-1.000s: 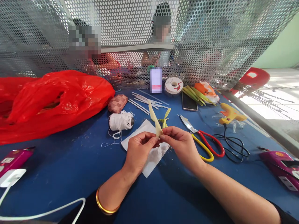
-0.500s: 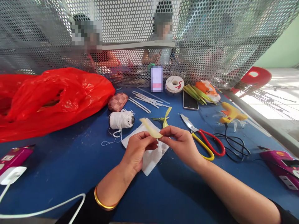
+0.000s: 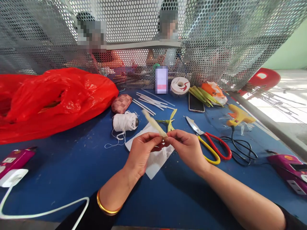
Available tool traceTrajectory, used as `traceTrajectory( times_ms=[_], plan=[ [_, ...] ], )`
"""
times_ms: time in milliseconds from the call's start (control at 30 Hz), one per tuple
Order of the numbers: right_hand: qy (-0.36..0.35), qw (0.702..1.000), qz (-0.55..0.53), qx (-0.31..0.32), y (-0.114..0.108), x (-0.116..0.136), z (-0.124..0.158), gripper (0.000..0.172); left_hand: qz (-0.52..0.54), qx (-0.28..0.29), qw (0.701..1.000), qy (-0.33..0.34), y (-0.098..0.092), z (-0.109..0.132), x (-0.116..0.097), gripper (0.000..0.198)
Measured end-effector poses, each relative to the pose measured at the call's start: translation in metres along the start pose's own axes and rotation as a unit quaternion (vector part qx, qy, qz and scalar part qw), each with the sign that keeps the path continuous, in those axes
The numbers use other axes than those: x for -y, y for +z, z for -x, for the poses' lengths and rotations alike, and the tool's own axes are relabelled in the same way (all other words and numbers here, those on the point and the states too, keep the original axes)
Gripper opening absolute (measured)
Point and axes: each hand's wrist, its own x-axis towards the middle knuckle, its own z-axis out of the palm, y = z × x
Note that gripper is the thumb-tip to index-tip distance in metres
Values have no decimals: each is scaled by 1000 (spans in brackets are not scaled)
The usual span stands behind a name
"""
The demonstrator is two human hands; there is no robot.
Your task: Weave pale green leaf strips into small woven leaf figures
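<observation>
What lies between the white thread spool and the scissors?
In the head view, between spool and scissors: white paper, a yellow-green piece, and a pale strip held by the left hand and right hand.

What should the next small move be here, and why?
Probably a slight roll of the pale strip at its near end by the fingers of the right hand, while the left hand steadies it. The fingers of both hands meet at that end, and the rest of the strip juts away free, so a small turn there looks easiest.
</observation>
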Motion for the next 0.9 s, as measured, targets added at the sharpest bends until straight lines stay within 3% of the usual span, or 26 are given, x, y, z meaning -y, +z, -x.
traceTrajectory(
  times_ms=[167, 433, 700, 900],
  plan=[
    [-9, 999, 31, -17, 3, 0, 1, 15, -45, -28, 996, 78, 3, 0, 4, 16],
    [44, 999, -27, -13, 4, 0, 0, 18, -105, -25, 988, 113, 5, 2, 2, 12],
    [0, 1000, -16, -11, 2, -4, -3, 9, -39, -25, 999, 21, 1, -2, 1, 17],
    [-38, 998, 28, 29, -2, 1, -3, 7, 38, -9, 998, -50, -5, -6, -1, 14]
  ],
)
